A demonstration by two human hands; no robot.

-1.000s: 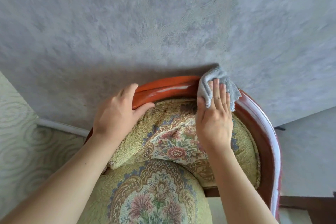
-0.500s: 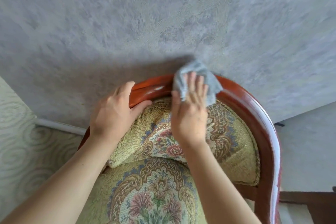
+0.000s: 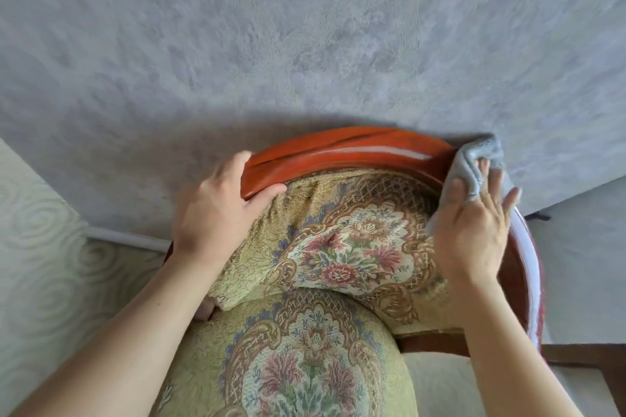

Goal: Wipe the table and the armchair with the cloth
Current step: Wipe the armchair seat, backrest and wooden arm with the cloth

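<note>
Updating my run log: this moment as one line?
phase: armchair wipe | right hand: presses cloth on wooden rail, right bend | left hand: grips rail's left part

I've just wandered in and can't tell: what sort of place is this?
Probably a room in a home: a floral upholstered armchair with a polished wooden frame stands against a textured grey wall, with a white skirting board below.

This is a room in a home. An armchair with floral tapestry upholstery and a polished red-brown wooden frame stands against textured grey-lilac wallpaper beyond the fingers. A white skirting board and swirl-patterned floor covering lie to their left.
</note>
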